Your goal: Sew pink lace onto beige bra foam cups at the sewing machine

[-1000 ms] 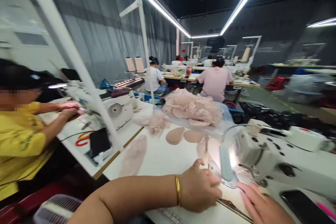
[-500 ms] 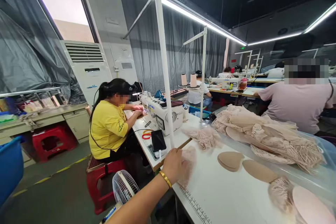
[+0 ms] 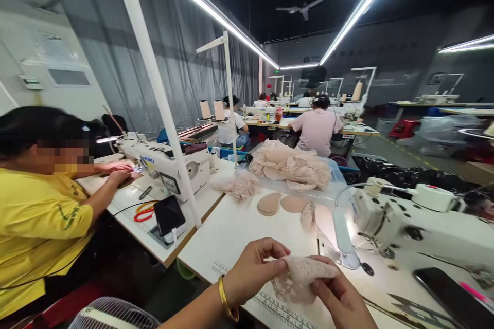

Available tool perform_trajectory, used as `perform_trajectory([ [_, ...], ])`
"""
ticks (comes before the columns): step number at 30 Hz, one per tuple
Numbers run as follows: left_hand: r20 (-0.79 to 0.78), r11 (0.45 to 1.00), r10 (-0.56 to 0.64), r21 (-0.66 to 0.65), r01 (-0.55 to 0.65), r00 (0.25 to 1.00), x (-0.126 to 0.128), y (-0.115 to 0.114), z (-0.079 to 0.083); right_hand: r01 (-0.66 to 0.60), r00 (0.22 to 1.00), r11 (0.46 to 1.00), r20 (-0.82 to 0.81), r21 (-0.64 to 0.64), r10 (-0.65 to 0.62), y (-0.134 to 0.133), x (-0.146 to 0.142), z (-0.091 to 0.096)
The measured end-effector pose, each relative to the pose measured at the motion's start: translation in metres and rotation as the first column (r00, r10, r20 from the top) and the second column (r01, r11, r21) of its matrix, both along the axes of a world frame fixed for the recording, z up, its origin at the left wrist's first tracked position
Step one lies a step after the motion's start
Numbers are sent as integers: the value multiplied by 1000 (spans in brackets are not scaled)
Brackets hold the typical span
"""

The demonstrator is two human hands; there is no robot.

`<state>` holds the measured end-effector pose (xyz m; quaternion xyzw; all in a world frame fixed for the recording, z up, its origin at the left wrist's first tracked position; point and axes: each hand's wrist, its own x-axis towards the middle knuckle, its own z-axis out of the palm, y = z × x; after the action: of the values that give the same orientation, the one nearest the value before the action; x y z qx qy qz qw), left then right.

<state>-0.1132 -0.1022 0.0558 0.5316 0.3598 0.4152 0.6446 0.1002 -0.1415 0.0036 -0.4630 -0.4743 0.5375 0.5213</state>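
Note:
A small piece of pale beige lace fabric (image 3: pixel 300 278) is stretched between my two hands above the table's front edge. My left hand (image 3: pixel 257 271), with a gold bangle at the wrist, pinches its left end between thumb and fingers. The right end is pinched by my right hand (image 3: pixel 339 295), partly cut off by the bottom of the picture. Beyond them on the white table (image 3: pixel 227 221) lie a stack of beige teardrop-shaped pads (image 3: pixel 269 204), another pad (image 3: pixel 292 204) and a bunched lace piece (image 3: pixel 307 216). A lighter pad (image 3: pixel 326 221) lies partly behind the sewing machine's lamp.
To the right stands a white sewing machine (image 3: pixel 409 216), with thread snips (image 3: pixel 420 313) and a phone (image 3: pixel 451 293) near it. A clear bin (image 3: pixel 337 175) piled with lace pieces is behind. On the left a co-worker in yellow (image 3: pixel 46 226) sits beside a thread-stand pole (image 3: pixel 154 92) and a fan (image 3: pixel 111 313).
The view has swung right, bringing the sewing machine into sight. My right hand has come into view and holds the lace fabric together with my left, which has moved in front of me.

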Motion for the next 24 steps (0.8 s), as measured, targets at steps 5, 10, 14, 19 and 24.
perform_trajectory([
  [5, 235, 872, -161, -421, 249, 959, 21, 5, -7, -33, 999, 999, -1, 34, 33, -3, 3, 14],
  [10, 228, 876, -124, -431, 215, 966, 36, 10, -7, 84, 979, 996, 185, 34, -89, -8, 27, 6],
  [14, 278, 845, -173, -451, 288, 945, 41, 6, -9, 88, 981, 993, 165, 78, -100, -14, 32, 13],
  [19, 327, 802, -346, -384, 459, 879, 45, 5, -14, 78, 992, 993, 94, 94, -87, -21, 37, 15],
  [24, 378, 876, -192, -350, 331, 906, 46, 4, -17, 122, 984, 988, 118, 92, -132, -23, 48, 10],
])
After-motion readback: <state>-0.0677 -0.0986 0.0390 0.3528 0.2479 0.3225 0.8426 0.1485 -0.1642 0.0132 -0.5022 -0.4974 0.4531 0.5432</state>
